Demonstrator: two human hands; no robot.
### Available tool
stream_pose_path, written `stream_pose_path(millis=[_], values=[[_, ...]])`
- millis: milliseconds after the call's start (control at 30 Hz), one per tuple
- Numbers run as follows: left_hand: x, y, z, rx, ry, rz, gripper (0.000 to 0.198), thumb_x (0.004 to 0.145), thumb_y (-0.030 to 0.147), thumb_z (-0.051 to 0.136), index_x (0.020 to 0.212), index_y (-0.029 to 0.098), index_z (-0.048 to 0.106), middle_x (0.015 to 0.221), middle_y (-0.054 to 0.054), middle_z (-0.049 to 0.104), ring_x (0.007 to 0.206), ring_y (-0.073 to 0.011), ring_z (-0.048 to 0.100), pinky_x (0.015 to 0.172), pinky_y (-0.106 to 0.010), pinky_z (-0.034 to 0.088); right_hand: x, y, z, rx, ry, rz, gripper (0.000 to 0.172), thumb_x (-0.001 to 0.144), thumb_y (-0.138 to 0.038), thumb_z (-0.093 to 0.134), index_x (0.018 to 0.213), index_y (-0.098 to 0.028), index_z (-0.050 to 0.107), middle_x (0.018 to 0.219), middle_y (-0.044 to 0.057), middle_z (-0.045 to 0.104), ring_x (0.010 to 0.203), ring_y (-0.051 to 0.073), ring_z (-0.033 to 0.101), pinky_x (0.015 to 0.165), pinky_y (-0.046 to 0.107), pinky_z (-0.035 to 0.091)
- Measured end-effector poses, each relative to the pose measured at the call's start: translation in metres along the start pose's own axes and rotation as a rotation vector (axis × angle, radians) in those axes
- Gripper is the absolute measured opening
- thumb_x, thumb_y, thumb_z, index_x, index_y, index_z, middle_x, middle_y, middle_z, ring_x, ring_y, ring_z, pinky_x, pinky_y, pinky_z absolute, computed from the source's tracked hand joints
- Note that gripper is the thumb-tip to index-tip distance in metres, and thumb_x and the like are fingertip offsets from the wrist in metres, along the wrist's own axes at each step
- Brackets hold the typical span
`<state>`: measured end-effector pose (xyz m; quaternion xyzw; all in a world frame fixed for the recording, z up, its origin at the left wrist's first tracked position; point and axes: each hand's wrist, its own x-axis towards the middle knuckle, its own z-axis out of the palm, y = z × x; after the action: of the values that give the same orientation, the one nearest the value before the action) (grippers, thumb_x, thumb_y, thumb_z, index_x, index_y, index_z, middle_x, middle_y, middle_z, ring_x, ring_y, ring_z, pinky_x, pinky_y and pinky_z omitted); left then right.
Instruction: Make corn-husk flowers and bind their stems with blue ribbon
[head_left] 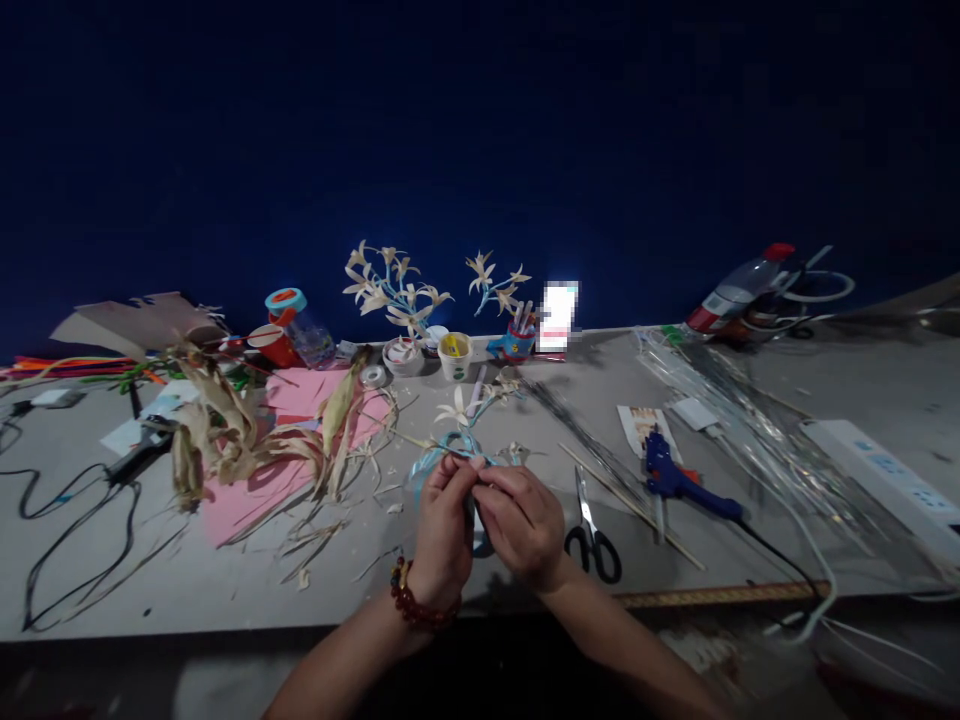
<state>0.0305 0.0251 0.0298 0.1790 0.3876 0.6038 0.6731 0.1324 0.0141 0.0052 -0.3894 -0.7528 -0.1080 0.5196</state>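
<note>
My left hand (448, 515), with a beaded bracelet (421, 598) at its wrist, is closed in a pinch at the middle of the table's front part. Right beside it my right hand (520, 515) is pinched too, and the fingertips of both meet. Light blue tape (454, 441) shows at and behind the fingertips. The exact piece between the fingers is too small to make out. A pale flower (456, 408) on a blue stem lies just beyond the hands. Black-handled scissors (592, 540) lie to the right of my right hand.
Dried husks (217, 430) and pink paper (262, 500) lie on the left. Flower sprays (390, 290), tubs (455, 357) and a lit phone (556, 318) stand at the back. A blue glue gun (679, 478), wires (585, 430) and a power strip (889, 480) are on the right.
</note>
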Motion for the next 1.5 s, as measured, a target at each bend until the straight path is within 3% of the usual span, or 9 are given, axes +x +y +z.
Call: stream_pose_path(millis=[300,667,1000,1100,1267,1367,1500], values=[[0.001,0.004,-0.001,0.126,-0.005,0.047,0.023,0.068,0.026,0.079,0.066,0.016,0.058,0.065,0.005,0.052,0.062,-0.0087,0.046,0.065,-0.021,0.040,-0.003,-0.007,-0.006,0.111,0.021,0.046,0.020,0.082,-0.002,0.061,0.090,-0.019,0.064,0.088,0.009,0.071,0.075,0.019,0.064,0.065,0.031,0.056],[0.003,0.001,-0.005,0.247,0.007,0.126,0.017,0.070,0.027,0.078,0.069,0.018,0.063,0.070,0.003,0.057,0.066,-0.0109,0.050,0.068,-0.022,0.041,0.014,-0.009,-0.027,0.071,-0.078,0.043,0.025,0.083,-0.006,0.059,0.101,-0.021,0.069,0.085,0.008,0.072,0.078,0.021,0.066,0.070,0.034,0.058],[0.001,0.003,-0.011,0.383,-0.080,0.286,0.012,0.074,0.026,0.076,0.071,0.018,0.067,0.081,-0.002,0.065,0.079,-0.0162,0.058,0.076,-0.027,0.045,0.029,0.013,-0.055,0.187,-0.096,0.005,0.023,0.079,-0.004,0.061,0.092,-0.022,0.066,0.082,0.005,0.071,0.072,0.018,0.066,0.068,0.034,0.057],[0.001,0.002,-0.016,0.408,-0.084,0.240,0.012,0.074,0.029,0.076,0.074,0.019,0.070,0.078,-0.003,0.065,0.075,-0.0163,0.058,0.072,-0.027,0.045,0.028,0.019,-0.055,0.297,-0.058,0.144,0.019,0.080,-0.005,0.061,0.084,-0.023,0.064,0.080,0.004,0.069,0.073,0.018,0.066,0.070,0.036,0.055],[0.002,0.003,-0.023,0.422,-0.134,0.157,0.015,0.072,0.031,0.077,0.074,0.018,0.070,0.072,-0.001,0.062,0.067,-0.0139,0.055,0.064,-0.025,0.045,0.019,0.029,-0.049,0.609,-0.039,0.546,0.006,0.086,-0.019,0.063,0.083,-0.022,0.059,0.084,0.005,0.065,0.079,0.019,0.065,0.069,0.032,0.054],[0.002,0.007,-0.023,0.385,-0.162,0.100,0.017,0.069,0.029,0.080,0.071,0.017,0.068,0.069,0.000,0.061,0.063,-0.0121,0.052,0.061,-0.023,0.044,0.019,0.034,-0.047,0.764,-0.102,0.734,0.016,0.085,-0.028,0.069,0.078,-0.021,0.057,0.083,0.004,0.064,0.078,0.017,0.064,0.066,0.026,0.054],[-0.002,0.014,-0.018,0.306,-0.283,0.019,0.015,0.068,0.027,0.081,0.073,0.017,0.071,0.074,-0.001,0.064,0.067,-0.0131,0.054,0.065,-0.025,0.046,0.020,0.042,-0.050,0.986,-0.255,0.898,0.024,0.082,-0.037,0.073,0.079,-0.020,0.056,0.083,0.003,0.063,0.070,0.014,0.060,0.060,0.025,0.052]])
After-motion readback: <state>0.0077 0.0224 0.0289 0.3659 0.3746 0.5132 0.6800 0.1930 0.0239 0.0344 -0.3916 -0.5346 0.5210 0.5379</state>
